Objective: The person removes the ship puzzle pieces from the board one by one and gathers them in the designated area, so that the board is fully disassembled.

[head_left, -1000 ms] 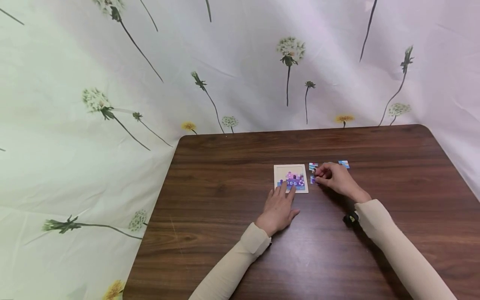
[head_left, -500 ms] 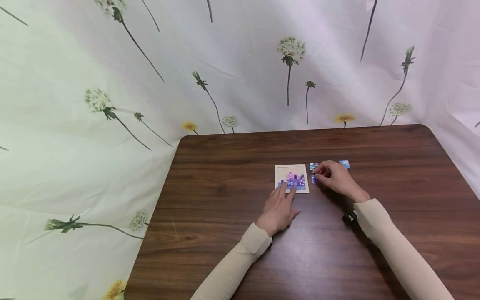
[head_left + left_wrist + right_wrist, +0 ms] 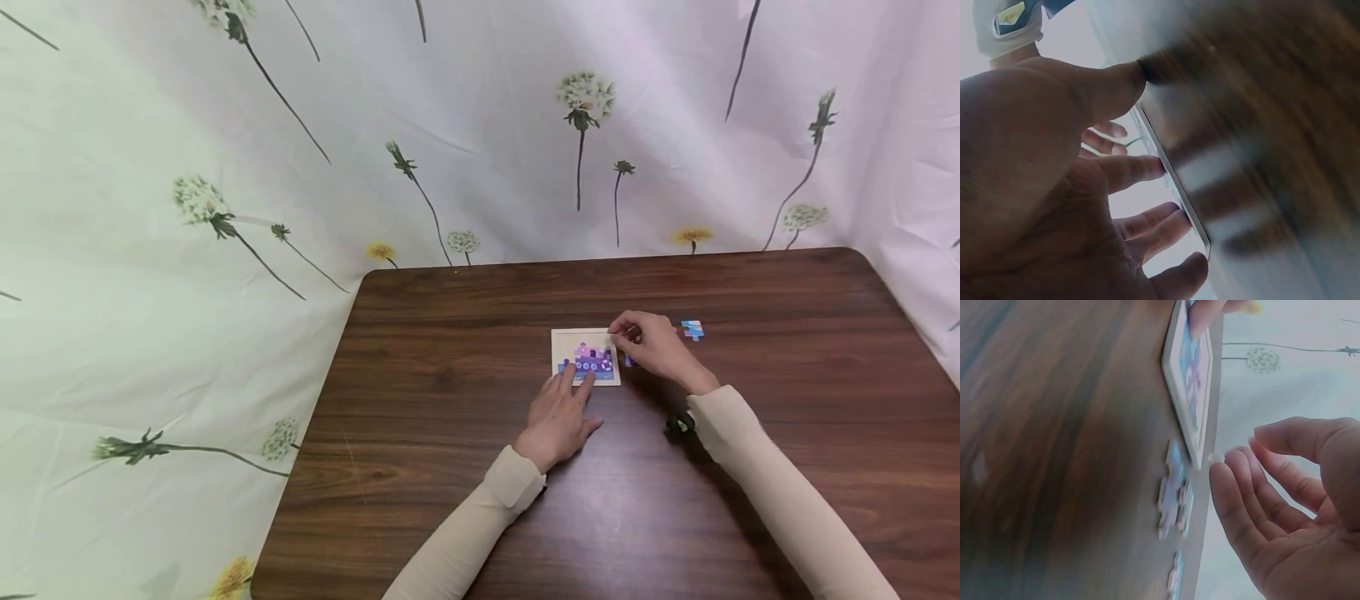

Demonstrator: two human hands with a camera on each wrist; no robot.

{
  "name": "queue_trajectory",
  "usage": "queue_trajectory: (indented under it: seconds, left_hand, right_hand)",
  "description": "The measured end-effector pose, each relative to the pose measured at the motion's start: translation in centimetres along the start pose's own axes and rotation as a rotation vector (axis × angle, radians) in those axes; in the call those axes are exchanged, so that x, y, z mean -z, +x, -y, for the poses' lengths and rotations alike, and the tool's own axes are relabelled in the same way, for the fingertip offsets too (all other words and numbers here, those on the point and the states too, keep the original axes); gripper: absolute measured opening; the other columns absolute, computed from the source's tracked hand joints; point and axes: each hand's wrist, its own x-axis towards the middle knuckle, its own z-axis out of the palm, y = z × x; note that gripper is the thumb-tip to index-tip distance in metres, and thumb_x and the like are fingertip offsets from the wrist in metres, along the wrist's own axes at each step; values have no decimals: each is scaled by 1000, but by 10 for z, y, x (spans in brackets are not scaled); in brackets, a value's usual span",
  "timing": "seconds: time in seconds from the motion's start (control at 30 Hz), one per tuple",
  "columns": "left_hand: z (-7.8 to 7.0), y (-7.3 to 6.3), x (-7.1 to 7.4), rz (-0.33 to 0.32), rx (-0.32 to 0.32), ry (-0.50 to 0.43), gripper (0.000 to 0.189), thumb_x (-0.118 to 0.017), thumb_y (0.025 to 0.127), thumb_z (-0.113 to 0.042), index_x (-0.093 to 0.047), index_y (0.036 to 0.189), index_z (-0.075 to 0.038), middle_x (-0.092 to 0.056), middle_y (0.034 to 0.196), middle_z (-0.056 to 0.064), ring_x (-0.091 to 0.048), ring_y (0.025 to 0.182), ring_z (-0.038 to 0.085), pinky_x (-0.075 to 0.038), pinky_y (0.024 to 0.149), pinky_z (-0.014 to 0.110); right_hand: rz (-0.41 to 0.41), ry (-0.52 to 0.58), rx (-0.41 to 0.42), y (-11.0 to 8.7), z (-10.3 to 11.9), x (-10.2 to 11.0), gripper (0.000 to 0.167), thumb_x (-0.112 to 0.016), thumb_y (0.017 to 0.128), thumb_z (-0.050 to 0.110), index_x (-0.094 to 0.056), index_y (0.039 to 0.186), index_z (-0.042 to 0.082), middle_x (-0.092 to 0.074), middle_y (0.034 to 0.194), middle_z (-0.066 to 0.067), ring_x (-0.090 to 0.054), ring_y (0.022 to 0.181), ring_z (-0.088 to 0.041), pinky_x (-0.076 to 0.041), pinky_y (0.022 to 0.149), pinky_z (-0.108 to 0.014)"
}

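Observation:
A pale square jigsaw board [image 3: 559, 340] lies on the table, showing a pink and purple ship partly filled in. My left hand [image 3: 553, 418] rests spread, its fingertips on the board's lower part and the thumb out to the side. At the board's upper right corner, my right hand [image 3: 654, 343] pinches with thumb and index finger together. The puzzle piece there is nearly all hidden by the fingers. A purple puzzle piece [image 3: 628, 361] lies right of the board, partly under the right hand; in the right wrist view, puzzle pieces [image 3: 1171, 494] lie near the board's corner.
A blue puzzle piece [image 3: 693, 330] lies farther right, with another piece's edge between it and the right hand. The dark wooden table [image 3: 420, 350] has rounded far corners. Behind it hangs a white cloth [image 3: 495, 167] with a dandelion print.
My right hand has moved left, from over the loose pieces to the board's upper right corner. The blue and white piece seen earlier beside the fingers no longer shows there. The left hand stays put.

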Motion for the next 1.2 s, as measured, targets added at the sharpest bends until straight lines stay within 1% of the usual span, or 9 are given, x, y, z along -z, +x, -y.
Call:
queue_trajectory:
  seconds: [0.17, 0.27, 0.37, 0.47, 0.67, 0.77, 0.97, 1.07, 1.2]
  left_hand:
    - [1, 1, 0, -40, -30, 15, 71, -63, 100, -53, -44, 159, -17, -42, 157, 14, -47, 145, 26, -34, 126, 34]
    - [2, 3, 1, -56, -44, 33, 72, -65, 99, -55, -46, 157, -17, -45, 153, 14, -50, 141, 26, -36, 124, 34]
    - [3, 4, 2, -52, -51, 45, 72, -65, 98, -56, -48, 156, -16, -47, 151, 15, -51, 139, 27, -39, 122, 35]
    - [3, 4, 2, -53, -61, 62, 72, -66, 97, -57, -51, 154, -16, -49, 148, 15, -52, 136, 28, -42, 119, 36]
    - [5, 4, 1, -101, -88, 102, 71, -71, 93, -57, -57, 147, -14, -54, 135, 14, -57, 118, 25, -48, 108, 33]
    - [5, 4, 1, -92, -86, 110, 72, -70, 93, -57, -56, 149, -14, -53, 136, 14, -57, 119, 25, -48, 108, 33]
    - [5, 7, 2, -43, -70, 112, 74, -65, 97, -58, -50, 155, -15, -49, 146, 15, -53, 132, 27, -44, 117, 34]
    - [5, 8, 2, -23, -60, 108, 73, -64, 98, -58, -48, 156, -16, -46, 149, 15, -52, 135, 27, -44, 116, 35]
    - [6, 8, 2, -7, -56, 107, 73, -61, 100, -58, -46, 158, -17, -45, 150, 14, -51, 134, 26, -46, 114, 36]
  right_hand:
    - [17, 29, 4, 6, 6, -6, 14, -67, 101, 8, -72, 110, -1, -75, 99, -18, -73, 89, -31, -57, 67, -29]
    - [35, 38, 7, 9, 8, -10, 15, -66, 100, 8, -72, 110, -1, -75, 99, -18, -73, 90, -31, -59, 71, -34]
    - [54, 37, 5, 10, 8, -15, 15, -66, 100, 7, -72, 111, -1, -76, 101, -19, -73, 91, -31, -61, 77, -42]
    - [69, 42, 1, 11, 8, -20, 14, -65, 100, 5, -72, 111, -1, -76, 102, -20, -73, 91, -32, -62, 79, -47]
    - [69, 62, 21, 11, 5, -28, 12, -67, 99, 6, -72, 108, 0, -77, 100, -20, -74, 88, -32, -62, 79, -47]
    - [69, 66, 30, 12, 5, -29, 12, -67, 99, 7, -73, 107, 1, -77, 100, -20, -74, 88, -32, -62, 79, -48]
    - [75, 46, 25, 14, 3, -28, 12, -66, 99, 6, -73, 108, 1, -76, 100, -19, -74, 89, -30, -62, 81, -48]
    - [85, 32, 21, 15, 2, -27, 15, -64, 100, 5, -75, 109, 1, -77, 101, -18, -73, 89, -29, -61, 80, -45]
    - [99, 18, 24, 16, 1, -28, 20, -61, 101, 4, -77, 112, 1, -77, 104, -18, -72, 90, -26, -60, 79, -42]
